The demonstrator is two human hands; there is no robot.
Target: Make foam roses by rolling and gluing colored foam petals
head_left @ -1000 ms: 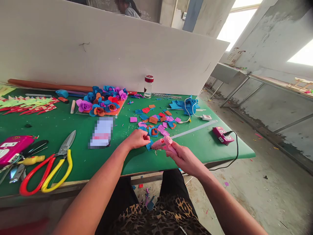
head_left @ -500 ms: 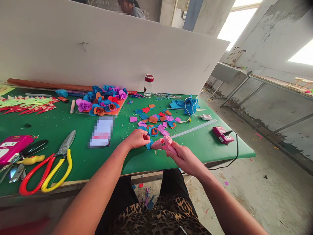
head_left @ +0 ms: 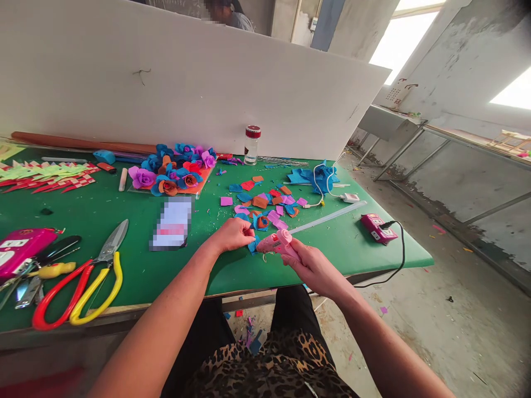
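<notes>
My right hand (head_left: 309, 264) is wrapped round the handle of a pink hot glue gun (head_left: 274, 243), with a long clear glue stick (head_left: 327, 217) poking out of its back. The gun's nozzle meets a small blue paper piece (head_left: 253, 245) over the green tabletop. Pinched fingers of my left hand (head_left: 235, 235) hold that paper by its edge. Just beyond my hands lies a small blue and brown paper rose (head_left: 263, 222) among loose paper petals (head_left: 260, 202) in blue, brown, purple and red.
Finished paper flowers (head_left: 174, 168) fill a tray behind a phone (head_left: 172, 224). Red-and-yellow scissors (head_left: 95, 276) lie left, near a pink power strip (head_left: 25, 251). Another pink power strip (head_left: 378, 228) sits right. A glass jar (head_left: 251, 146) stands before the white board (head_left: 186, 83). A person (head_left: 230, 14) is behind it.
Both hands, the glue gun and the blue paper stay practically in place. Behind the board, the person's head has shifted slightly to the right.
</notes>
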